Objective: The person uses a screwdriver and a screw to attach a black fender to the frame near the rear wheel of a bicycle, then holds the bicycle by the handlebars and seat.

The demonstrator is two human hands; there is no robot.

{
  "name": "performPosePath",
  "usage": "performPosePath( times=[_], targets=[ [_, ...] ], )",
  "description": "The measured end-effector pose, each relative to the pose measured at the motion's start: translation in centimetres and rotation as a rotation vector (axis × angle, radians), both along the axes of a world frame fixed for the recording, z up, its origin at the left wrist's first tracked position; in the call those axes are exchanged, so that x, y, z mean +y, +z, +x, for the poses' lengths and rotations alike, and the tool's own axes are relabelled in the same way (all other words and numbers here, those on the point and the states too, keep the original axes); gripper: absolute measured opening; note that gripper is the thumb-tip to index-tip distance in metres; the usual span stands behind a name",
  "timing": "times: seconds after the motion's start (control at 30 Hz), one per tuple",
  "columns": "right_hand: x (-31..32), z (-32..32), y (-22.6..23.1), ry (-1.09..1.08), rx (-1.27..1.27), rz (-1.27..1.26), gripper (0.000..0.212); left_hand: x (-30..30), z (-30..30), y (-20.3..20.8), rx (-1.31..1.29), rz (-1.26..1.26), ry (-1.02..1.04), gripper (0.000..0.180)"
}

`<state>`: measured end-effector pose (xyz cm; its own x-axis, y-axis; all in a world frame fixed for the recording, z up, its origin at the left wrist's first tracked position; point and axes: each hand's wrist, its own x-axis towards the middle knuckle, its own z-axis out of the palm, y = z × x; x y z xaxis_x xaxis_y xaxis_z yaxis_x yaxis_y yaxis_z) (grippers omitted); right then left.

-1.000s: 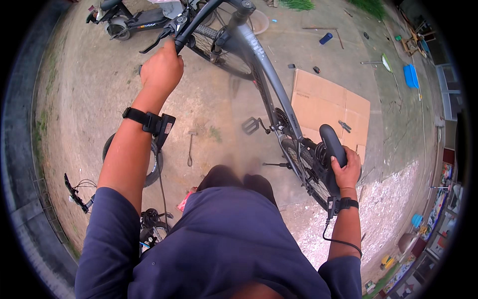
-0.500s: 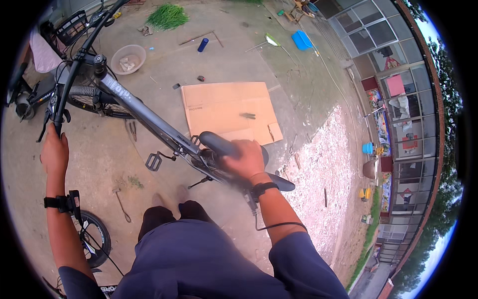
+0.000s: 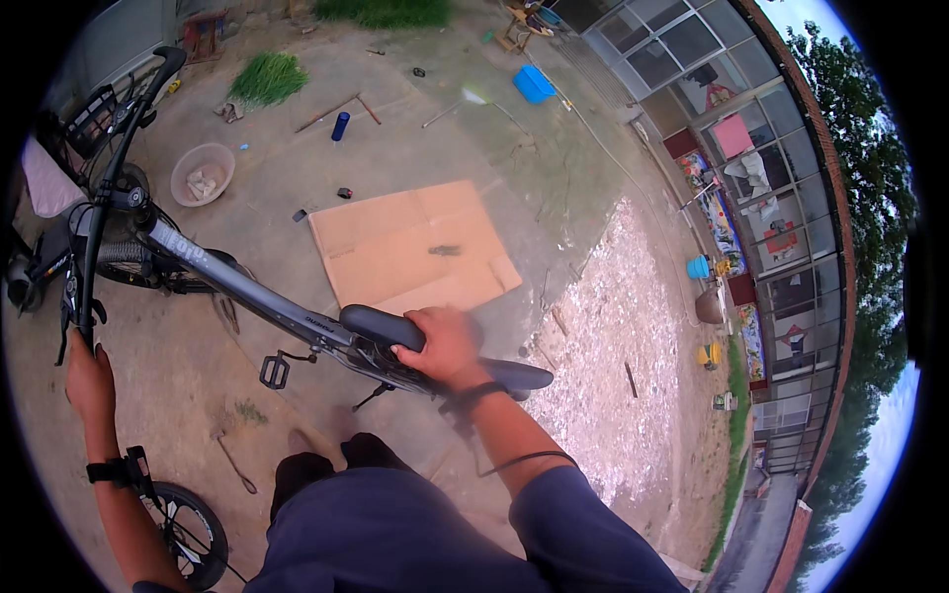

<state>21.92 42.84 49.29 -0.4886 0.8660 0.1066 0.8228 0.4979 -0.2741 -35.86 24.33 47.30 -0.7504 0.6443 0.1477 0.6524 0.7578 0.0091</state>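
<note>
A grey bicycle [image 3: 232, 280] stands across in front of me, its handlebar [image 3: 99, 198] at the left and its rear at the right. My left hand [image 3: 91, 381] is closed round the near handlebar grip, below the brake lever. My right hand [image 3: 445, 346] grips the black saddle [image 3: 376, 324], thumb on the near side, with the far fingers partly hidden. Behind that hand sticks out a black rear mudguard [image 3: 524, 377]. A pedal [image 3: 275, 371] and the lowered kickstand [image 3: 373, 397] show on the near side. My right forearm hides part of the rear wheel.
Flattened cardboard [image 3: 410, 232] lies beyond the saddle, with a small dark tool [image 3: 445, 251] on it. A basin [image 3: 203, 175], a blue bottle [image 3: 341, 126] and cut grass [image 3: 269, 79] are farther off. A small wheel [image 3: 188, 534] and a hammer-like tool [image 3: 235, 463] lie near my left side.
The whole view has shifted, so the bicycle, cardboard and yard sit farther left in the picture. The far handlebar end has come into sight. Both hands keep their holds.
</note>
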Motion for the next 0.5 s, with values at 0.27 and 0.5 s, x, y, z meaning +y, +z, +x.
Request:
performPosePath(
  times=[0.27,0.5],
  targets=[
    [-0.2,0.5,-1.2,0.004,0.059,-0.059,0.055,0.3,2.3,1.6,-0.008,0.018,-0.026,0.038],
    [0.1,0.7,-0.7,0.01,0.065,-0.027,0.054,0.8,2.8,2.1,-0.041,0.007,-0.009,0.038]
  ],
)
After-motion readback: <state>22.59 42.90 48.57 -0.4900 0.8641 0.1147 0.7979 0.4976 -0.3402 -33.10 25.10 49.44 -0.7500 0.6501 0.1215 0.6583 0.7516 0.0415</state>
